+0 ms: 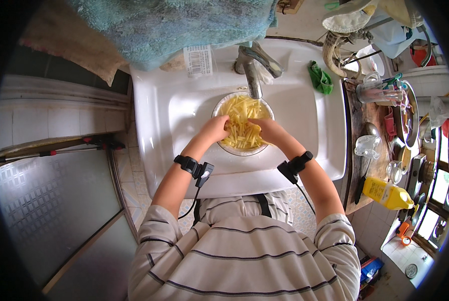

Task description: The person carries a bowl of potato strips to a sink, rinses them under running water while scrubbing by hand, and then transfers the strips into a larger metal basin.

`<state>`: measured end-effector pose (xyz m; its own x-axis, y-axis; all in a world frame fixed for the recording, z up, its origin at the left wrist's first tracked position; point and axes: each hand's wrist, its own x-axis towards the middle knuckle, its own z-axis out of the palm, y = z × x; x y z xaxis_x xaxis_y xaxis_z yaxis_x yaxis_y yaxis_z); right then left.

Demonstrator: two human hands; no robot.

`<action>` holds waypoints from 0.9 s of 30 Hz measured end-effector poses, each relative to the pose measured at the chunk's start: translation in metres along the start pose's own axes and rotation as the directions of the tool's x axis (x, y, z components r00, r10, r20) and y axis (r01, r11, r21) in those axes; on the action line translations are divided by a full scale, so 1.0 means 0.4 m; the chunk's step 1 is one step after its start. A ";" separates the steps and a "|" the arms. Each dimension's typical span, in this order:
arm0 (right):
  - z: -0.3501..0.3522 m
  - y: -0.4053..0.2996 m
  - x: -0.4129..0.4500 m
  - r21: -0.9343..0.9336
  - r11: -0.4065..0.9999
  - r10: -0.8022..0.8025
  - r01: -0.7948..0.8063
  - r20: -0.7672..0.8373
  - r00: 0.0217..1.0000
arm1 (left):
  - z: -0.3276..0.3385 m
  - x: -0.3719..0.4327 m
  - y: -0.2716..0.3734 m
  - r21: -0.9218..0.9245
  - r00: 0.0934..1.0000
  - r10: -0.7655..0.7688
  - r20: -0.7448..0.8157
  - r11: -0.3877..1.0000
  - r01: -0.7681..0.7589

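Observation:
A round bowl (238,152) stands in the white ceramic sink (296,124), filled with pale yellow cut strips (243,139) that look like potato. My left hand (216,129) is at the bowl's left side, its fingertips in among the strips. At the right side, my right hand (266,129) also reaches into them, with some strips against its fingers. Whether either hand grips any strips is hard to tell, as the fingertips are partly hidden. The metal faucet (254,81) points down over the bowl's far rim.
A green cloth (321,78) lies on the sink's right rim. Blue towels (179,22) hang at the far side, near a labelled plastic packet (198,61). On the wooden counter (354,113) at right are a glass jar (368,146), a clear pitcher (371,90) and a yellow bottle (386,193).

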<state>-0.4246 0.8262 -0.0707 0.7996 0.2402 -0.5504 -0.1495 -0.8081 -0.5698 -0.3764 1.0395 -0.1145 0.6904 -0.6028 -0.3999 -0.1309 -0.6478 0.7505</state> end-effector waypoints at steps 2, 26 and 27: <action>0.009 -0.007 0.023 0.052 0.997 -0.060 0.064 -0.081 0.995 | 0.019 -0.001 -0.014 -0.017 0.998 0.055 -0.031 0.998 -0.056; 0.045 0.032 -0.035 -0.406 0.911 0.146 -0.074 0.150 0.978 | -0.023 -0.004 -0.017 0.006 0.928 0.069 -0.367 0.997 -0.072; 0.047 0.031 -0.036 -0.404 0.912 0.145 -0.072 0.152 0.978 | -0.018 -0.009 -0.026 0.006 0.928 0.066 -0.367 0.998 -0.069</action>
<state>-0.4488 0.8228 -0.0812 0.6718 0.1995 -0.7134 0.0412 -0.9716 -0.2329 -0.3723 1.0516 -0.1170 0.8928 -0.4317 -0.1284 -0.1827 -0.6077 0.7729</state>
